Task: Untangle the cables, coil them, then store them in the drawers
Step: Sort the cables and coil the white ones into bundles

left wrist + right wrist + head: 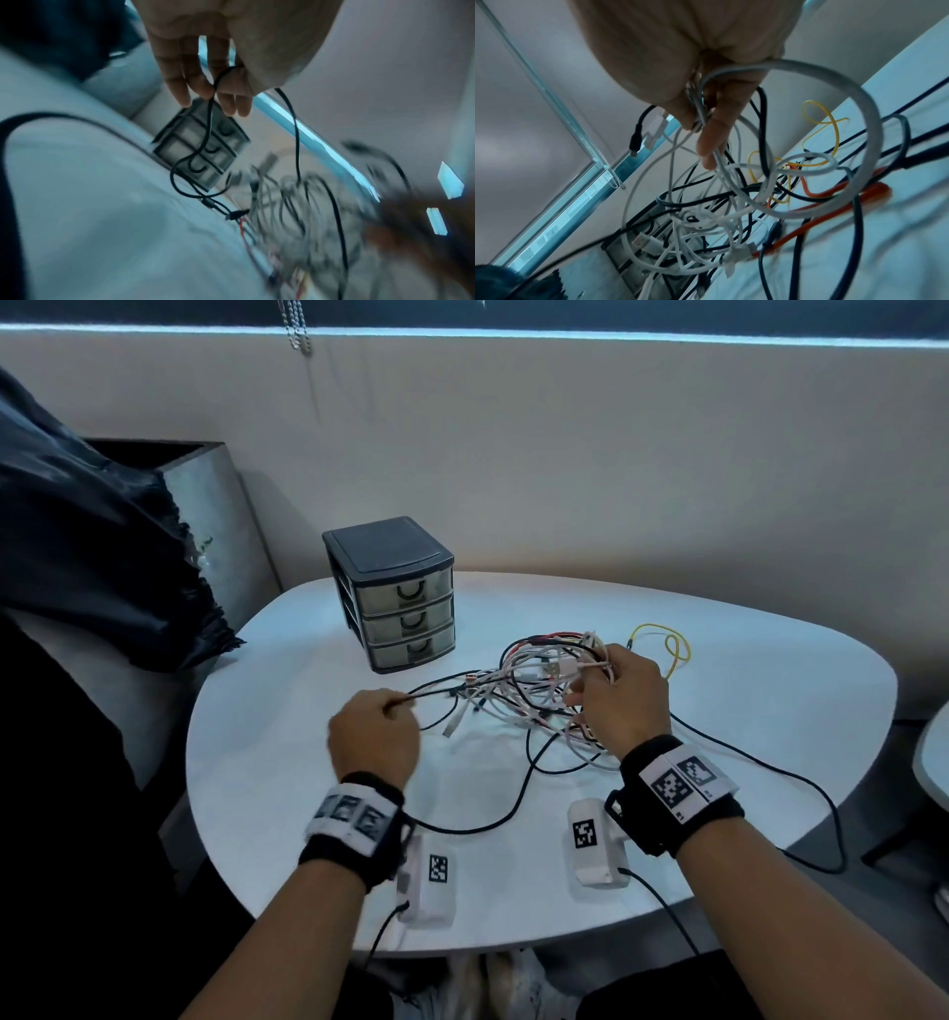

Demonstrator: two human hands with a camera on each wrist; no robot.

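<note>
Head view, black cable (434,684) running left-right

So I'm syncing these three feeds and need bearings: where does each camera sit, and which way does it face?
Head: on the head, looking down at the table; both hands and forearms show.
Left wrist: under the left hand, facing the drawer unit; its fingers pinch a black cable.
Right wrist: under the right hand, facing the cable tangle; its fingers grip white cables.
All three share the drawer unit and tangle.
</note>
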